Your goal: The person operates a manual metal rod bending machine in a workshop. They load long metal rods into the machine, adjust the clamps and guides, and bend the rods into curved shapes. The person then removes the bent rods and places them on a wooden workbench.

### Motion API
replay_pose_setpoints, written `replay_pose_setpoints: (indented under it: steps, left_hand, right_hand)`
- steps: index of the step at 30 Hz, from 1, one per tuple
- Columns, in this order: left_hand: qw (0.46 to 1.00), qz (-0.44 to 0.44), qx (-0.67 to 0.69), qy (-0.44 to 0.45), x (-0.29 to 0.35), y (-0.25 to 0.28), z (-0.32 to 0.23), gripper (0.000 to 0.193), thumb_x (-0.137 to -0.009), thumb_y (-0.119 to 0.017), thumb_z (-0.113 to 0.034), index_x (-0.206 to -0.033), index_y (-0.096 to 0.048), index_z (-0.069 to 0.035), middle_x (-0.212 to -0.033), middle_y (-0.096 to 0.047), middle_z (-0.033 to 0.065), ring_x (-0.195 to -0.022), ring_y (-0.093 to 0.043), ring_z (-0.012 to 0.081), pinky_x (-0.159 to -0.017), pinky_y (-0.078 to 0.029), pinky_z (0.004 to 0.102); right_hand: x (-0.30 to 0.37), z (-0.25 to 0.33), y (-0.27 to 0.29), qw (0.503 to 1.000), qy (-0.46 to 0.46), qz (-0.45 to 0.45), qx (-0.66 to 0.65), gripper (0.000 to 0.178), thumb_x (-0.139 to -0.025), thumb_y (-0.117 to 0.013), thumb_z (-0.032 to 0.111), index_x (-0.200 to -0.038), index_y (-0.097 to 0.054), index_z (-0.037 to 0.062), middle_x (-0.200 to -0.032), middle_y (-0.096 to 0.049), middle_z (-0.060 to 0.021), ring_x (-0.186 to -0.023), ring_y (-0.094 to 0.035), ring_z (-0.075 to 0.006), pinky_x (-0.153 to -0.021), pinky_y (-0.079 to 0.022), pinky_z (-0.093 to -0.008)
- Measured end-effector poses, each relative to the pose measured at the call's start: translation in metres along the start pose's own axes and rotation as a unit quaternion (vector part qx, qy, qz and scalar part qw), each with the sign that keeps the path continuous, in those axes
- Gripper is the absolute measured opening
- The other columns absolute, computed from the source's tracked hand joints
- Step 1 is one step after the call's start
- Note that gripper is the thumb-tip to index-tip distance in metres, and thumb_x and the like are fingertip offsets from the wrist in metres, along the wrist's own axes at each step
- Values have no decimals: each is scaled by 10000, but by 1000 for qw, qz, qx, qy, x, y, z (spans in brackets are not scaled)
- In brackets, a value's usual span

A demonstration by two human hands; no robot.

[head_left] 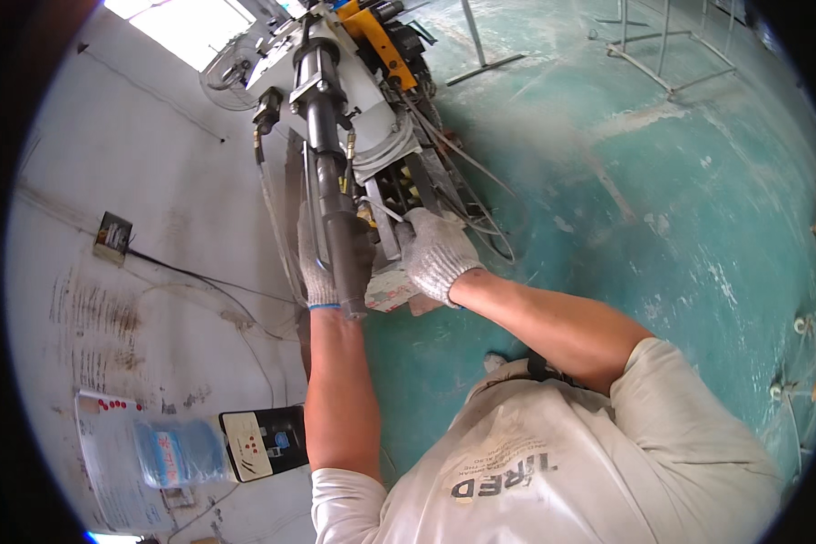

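A long dark hydraulic cylinder (343, 258) juts toward me from a grey machine (376, 127). Both my hands wear knitted work gloves at its near end. My left hand (319, 283) reaches up along the cylinder's left side; its fingers are hidden behind the dark metal. To the right of the cylinder, my right hand (439, 256) is closed, with a thin, pale metal rod (383, 209) coming out of its fingers toward the machine's frame. The rod looks like a hex key, but its far end is too small to make out.
Cables and hoses (490, 227) loop down at the machine's right. A fan (229, 72) stands by the wall on the left. On that wall are an electrical box (113, 238) and a clear plastic pack (183, 453). Metal frames (671, 63) stand on the green floor (589, 245).
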State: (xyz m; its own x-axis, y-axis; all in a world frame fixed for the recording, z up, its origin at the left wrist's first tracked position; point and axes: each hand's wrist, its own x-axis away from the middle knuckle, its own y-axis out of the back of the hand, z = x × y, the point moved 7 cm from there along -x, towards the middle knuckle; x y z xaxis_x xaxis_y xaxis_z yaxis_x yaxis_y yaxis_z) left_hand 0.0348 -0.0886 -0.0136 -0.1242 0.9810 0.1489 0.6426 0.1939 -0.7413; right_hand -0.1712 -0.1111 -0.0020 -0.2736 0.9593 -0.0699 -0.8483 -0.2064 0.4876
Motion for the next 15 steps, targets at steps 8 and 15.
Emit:
replay_pose_setpoints:
  steps: [8, 15]
  left_hand:
    - [996, -49, 75, 30, 5, -4, 16, 526, -1098, -633, -608, -1215, -671, -96, -932, -679, 91, -658, -622, 194, -511, -492, 328]
    - [896, -75, -393, -192, 11, -6, -15, 440, -1157, -607, -424, -1366, -593, -37, -1063, -736, 169, -773, -746, 227, -542, -614, 315]
  right_hand:
    - [-12, 16, 17, 987, 134, 8, -88, 203, -1083, -693, 200, -1215, -714, 48, -931, -741, -264, -827, -749, -459, -750, -575, -540]
    - [-38, 34, 6, 962, 250, -16, -111, 116, -1088, -703, 102, -1190, -715, 48, -831, -734, -171, -698, -780, -338, -625, -612, -436]
